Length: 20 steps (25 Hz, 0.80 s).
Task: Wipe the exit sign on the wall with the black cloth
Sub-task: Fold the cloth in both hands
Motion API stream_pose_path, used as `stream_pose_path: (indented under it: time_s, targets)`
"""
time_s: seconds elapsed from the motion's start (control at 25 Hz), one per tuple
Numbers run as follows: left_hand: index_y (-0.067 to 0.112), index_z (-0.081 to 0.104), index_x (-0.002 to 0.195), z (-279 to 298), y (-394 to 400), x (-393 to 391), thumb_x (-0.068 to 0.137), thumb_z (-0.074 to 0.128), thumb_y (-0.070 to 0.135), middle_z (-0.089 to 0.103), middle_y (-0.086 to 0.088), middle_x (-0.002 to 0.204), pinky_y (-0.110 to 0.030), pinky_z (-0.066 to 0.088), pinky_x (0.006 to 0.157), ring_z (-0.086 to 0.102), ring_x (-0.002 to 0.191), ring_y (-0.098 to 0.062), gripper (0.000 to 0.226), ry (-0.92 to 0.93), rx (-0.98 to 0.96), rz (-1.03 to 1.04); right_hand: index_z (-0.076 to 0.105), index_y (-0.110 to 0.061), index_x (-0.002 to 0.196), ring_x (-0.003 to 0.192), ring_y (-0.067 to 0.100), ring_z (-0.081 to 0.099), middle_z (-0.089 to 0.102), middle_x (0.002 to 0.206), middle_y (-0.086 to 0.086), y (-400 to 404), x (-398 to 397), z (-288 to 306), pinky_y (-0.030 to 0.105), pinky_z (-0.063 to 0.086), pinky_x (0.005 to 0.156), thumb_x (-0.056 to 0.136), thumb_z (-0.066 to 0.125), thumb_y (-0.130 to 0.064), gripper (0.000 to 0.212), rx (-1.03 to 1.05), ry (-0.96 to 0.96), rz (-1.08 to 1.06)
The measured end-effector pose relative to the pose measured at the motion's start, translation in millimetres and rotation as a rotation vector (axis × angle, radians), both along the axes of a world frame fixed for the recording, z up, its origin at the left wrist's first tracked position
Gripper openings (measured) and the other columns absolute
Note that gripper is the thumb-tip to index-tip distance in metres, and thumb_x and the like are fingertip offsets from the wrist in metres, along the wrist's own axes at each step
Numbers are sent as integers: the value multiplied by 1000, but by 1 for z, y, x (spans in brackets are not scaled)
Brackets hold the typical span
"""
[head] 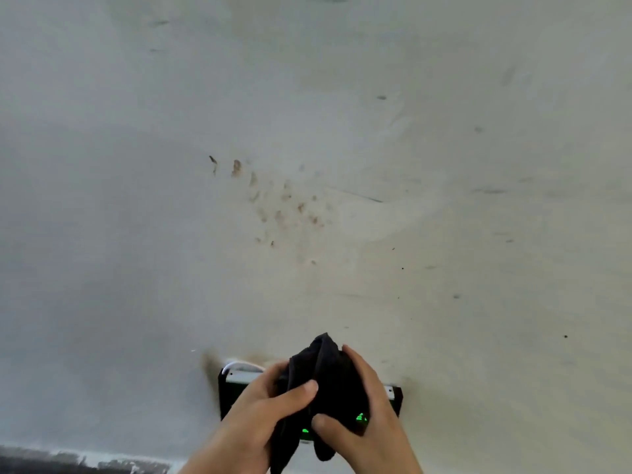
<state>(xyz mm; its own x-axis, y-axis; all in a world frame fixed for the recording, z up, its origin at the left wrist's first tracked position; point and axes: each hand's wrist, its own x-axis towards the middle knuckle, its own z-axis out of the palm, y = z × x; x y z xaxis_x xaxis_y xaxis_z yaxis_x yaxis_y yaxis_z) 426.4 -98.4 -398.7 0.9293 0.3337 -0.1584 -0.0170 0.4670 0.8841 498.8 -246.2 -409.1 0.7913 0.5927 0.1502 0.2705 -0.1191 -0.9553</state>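
Head view, lower centre of the frame: we held the black cloth (325, 381) bunched between both hands in front of the exit sign (228, 395). Our left hand (260, 415) was closed around the cloth's left side, thumb pressed across the fabric, while a loose end hung down past the wrist toward the bottom edge. Our right hand (372, 408) was curled around the right side, fingers along the top of the bundle and thumb tucked under it. The sign, a dark box with a pale top strip, sat low on the wall (307, 131), mostly hidden behind our hands; its left end and right corner showed on either side, and green lit marks (360, 418) glowed just below the cloth. We could not tell whether the cloth touched the sign. Brownish smudges (273, 203) dotted the pale wall in the middle of the frame, well above the sign. A dark strip (51, 461) ran along the lower left corner.
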Motion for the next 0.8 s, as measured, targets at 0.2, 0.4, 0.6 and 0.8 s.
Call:
stream_pose_path:
  time_s: [0.2,0.4,0.6,0.8]
  targets:
    - [7,75,114,-6,4,6,72,80,-1,71,-30,113,-42,61,77,70,106,-42,43,-43,8,-112,59,-55,95,91,-3,65,70,96,-23,-10,6,5,12,49,74,74,76,-26,40,44,60,-158]
    - [5,75,110,3,11,7,79,69,7,74,-25,109,-33,62,69,74,98,-35,32,-8,-17,-24,70,-13,85,72,21,71,73,75,7,-17,10,24,40,59,62,89,62,-7,10,354,537,-265]
    - [10,80,99,78,8,-6,79,64,10,75,-24,106,-42,62,61,76,91,-35,26,22,-135,47,68,-6,95,75,29,72,75,88,18,-17,3,101,44,60,63,91,57,-9,12,495,784,-258]
    - [3,76,97,196,16,-26,101,47,2,75,-27,94,-53,60,58,75,81,-41,29,120,-208,173,66,-9,106,83,31,70,73,89,14,-19,-12,221,48,58,63,93,54,-8,18,549,873,-284]
